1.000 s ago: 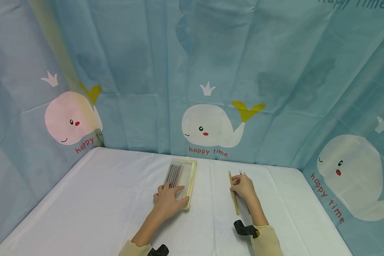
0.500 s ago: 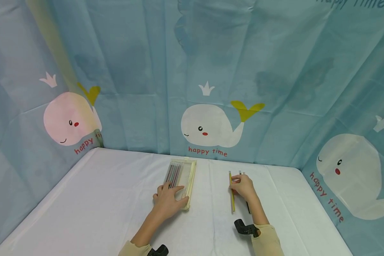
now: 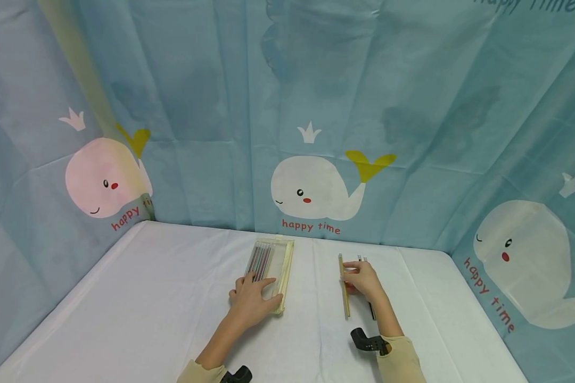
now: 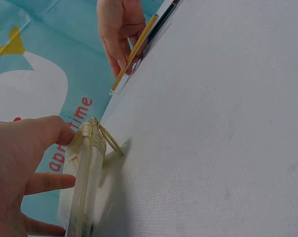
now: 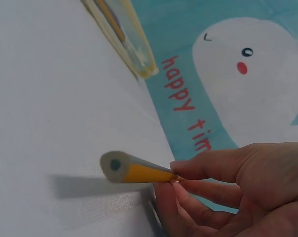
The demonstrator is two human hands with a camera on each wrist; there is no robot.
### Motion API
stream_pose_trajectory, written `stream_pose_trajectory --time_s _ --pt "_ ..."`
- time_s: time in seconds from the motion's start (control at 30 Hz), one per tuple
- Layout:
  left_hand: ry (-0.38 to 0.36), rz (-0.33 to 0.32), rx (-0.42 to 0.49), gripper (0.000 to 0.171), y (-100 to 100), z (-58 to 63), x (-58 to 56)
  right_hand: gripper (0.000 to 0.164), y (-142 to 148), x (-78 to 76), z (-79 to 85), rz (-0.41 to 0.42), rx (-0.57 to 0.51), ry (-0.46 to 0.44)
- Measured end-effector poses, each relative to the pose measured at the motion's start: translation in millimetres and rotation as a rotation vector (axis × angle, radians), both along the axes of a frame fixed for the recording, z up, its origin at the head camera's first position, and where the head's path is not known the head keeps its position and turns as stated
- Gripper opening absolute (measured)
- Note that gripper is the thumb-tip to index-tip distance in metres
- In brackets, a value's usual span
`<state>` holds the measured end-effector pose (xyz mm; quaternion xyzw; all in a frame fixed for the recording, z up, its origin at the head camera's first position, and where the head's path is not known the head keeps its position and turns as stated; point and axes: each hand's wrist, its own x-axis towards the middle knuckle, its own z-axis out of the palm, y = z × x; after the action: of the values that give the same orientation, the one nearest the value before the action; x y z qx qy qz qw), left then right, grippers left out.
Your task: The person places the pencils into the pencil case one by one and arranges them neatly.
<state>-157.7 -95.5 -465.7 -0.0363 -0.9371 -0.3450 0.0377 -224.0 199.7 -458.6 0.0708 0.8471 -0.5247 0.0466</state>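
Note:
A translucent mesh pencil case (image 3: pixel 282 258) with pale yellow edging lies on the white table, several pencils (image 3: pixel 260 259) showing inside it. My left hand (image 3: pixel 251 301) rests on its near half with fingers spread; in the left wrist view its fingertips touch the case (image 4: pixel 85 197). Over the table to the right, my right hand (image 3: pixel 364 280) pinches a yellow pencil (image 3: pixel 346 300) between thumb and fingers. The right wrist view shows the pencil's flat unsharpened end (image 5: pixel 115 165) pointing toward the camera. Dark pencils (image 3: pixel 372 312) lie beneath the right hand, partly hidden by it.
A white cloth covers the table (image 3: pixel 148 298). Behind it hangs a blue curtain (image 3: pixel 201 181) with whale prints, which also runs along both sides. A black wrist camera mount (image 3: pixel 364 340) sits on the right forearm.
The yellow pencil has shifted slightly left in my right hand, away from the dark pencils, and its near end has swung left. My left hand and the pencil case stay put.

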Motion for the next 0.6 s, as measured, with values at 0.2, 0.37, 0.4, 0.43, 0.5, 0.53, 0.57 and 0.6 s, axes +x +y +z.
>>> stream_pose_trajectory --time_s 0.2,0.37,0.4,0.43,0.5,0.53,0.57,0.6 --pt "-0.001 0.000 0.003 0.050 -0.5 0.2 1.1 0.046 -2.6 -0.1 0.1 0.014 -0.035 0.006" --pt "0.008 -0.001 -0.002 0.050 -0.3 -0.1 0.7 0.046 -5.1 -1.8 -1.4 0.016 -0.046 0.008" --pt "0.005 0.001 0.000 0.050 0.0 -0.3 0.5 0.047 -5.7 -1.9 -1.4 0.018 -0.048 0.009" --pt "0.007 0.001 -0.002 0.050 0.1 -0.5 0.2 0.047 -6.4 -2.0 -1.4 0.021 -0.052 0.010" --pt "0.008 0.001 -0.004 0.050 0.1 -0.6 0.0 0.048 -7.6 -2.6 -1.7 0.028 -0.067 0.014" --pt "0.008 0.001 -0.005 0.050 0.1 -0.7 -0.2 0.048 -8.3 -2.7 -1.8 0.032 -0.076 0.017" --pt "0.007 0.001 -0.005 0.051 -0.1 -1.0 -0.4 0.048 -8.9 -3.1 -2.1 0.034 -0.085 0.019" --pt "0.006 0.000 -0.004 0.051 -0.3 -1.2 -0.5 0.047 -9.6 -3.1 -2.3 0.037 -0.091 0.021"
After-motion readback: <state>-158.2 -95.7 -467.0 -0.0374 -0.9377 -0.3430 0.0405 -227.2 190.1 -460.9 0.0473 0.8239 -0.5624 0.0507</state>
